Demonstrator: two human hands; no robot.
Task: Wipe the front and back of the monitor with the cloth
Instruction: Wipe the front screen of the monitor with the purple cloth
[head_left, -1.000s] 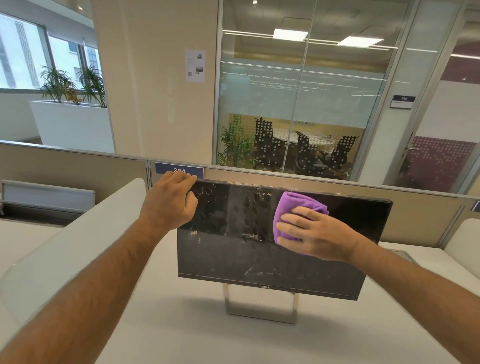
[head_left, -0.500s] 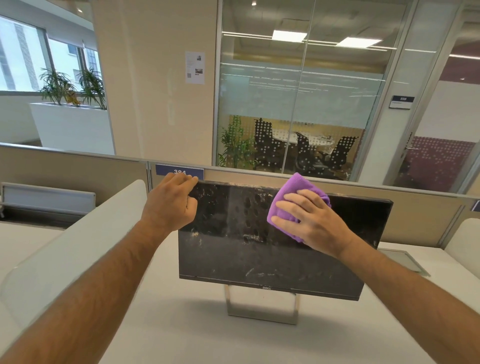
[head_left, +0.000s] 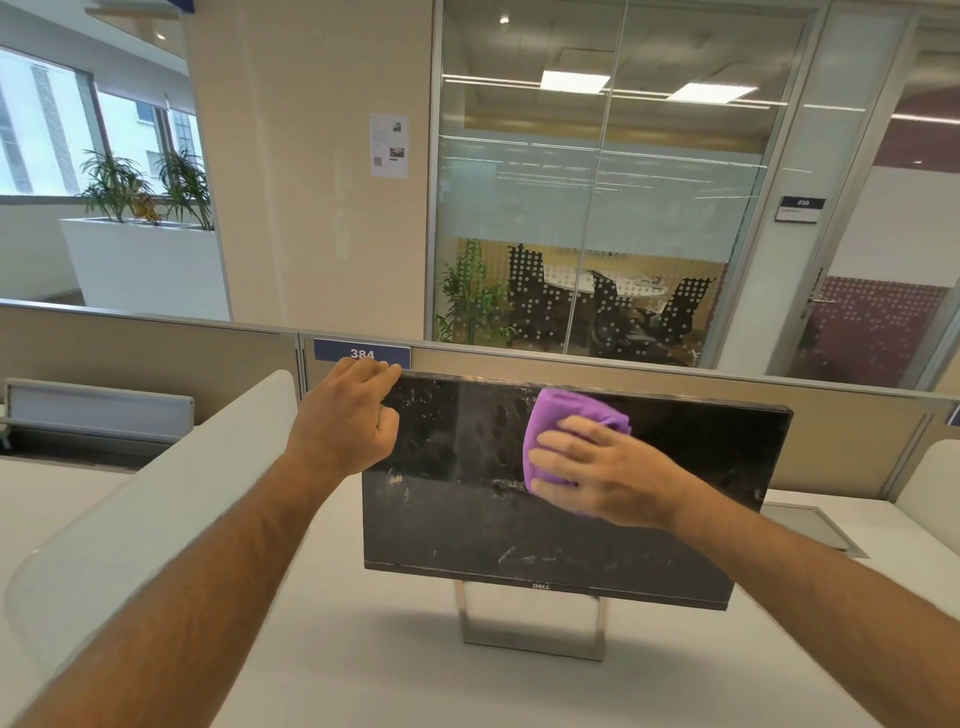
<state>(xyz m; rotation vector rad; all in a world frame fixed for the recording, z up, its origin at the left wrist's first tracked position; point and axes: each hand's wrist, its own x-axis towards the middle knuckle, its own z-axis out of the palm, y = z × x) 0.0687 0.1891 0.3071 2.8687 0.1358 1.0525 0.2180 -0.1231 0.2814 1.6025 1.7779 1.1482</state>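
A black monitor (head_left: 519, 530) stands on a metal stand (head_left: 530, 631) on the white desk, its screen facing me, smeared with white marks. My left hand (head_left: 348, 421) grips the monitor's top left corner, fingers curled over the edge. My right hand (head_left: 597, 473) presses a folded purple cloth (head_left: 566, 415) flat against the upper middle of the screen, just below the top edge. The monitor's back is hidden.
The white desk (head_left: 363, 675) runs under the monitor. A curved white divider (head_left: 156, 493) rises on the left and another at the far right (head_left: 930, 483). A beige partition with a "384" label (head_left: 362, 354) stands right behind the monitor. A grey desk hatch (head_left: 810, 525) lies at the right.
My right hand has slid the cloth down and a little left from the screen's top edge, after going up half a second before. My left hand keeps its hold on the corner.
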